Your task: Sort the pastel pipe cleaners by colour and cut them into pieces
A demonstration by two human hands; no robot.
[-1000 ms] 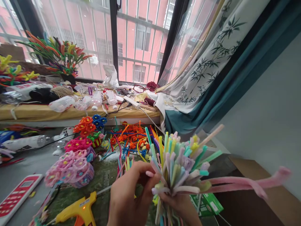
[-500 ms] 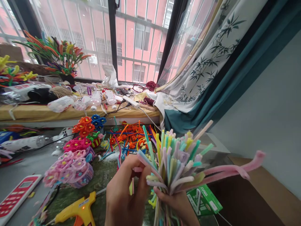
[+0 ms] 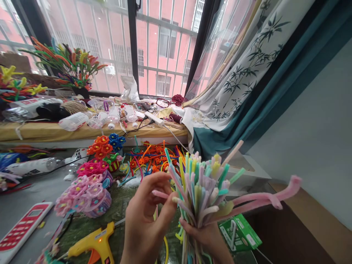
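Pastel pipe-cleaner bundle [image 3: 203,187] has drifted slightly left since the earlier frame — right hand [image 3: 210,238] gripping its gathered waist, left hand [image 3: 145,216] half-curled at its left edge, can't tell if pinching. Should handle light, soft, bendy; best held low at that waist — splayed tips would likely kink. Orange pieces [image 3: 159,151] lie beyond, on the tabletop [image 3: 114,205].

The bundle of fuzzy stems [image 3: 202,187] mixes mint, yellow, lilac and pink pastels. The glue gun [image 3: 95,244] is yellow with an orange trigger. The flower clusters [image 3: 88,194] show orange, blue, magenta and pale pink, with yellow centres. Dark bamboo sprays pattern the white curtain [image 3: 233,84]; the outer curtain [image 3: 247,117] is teal, the small box [image 3: 242,234] green.
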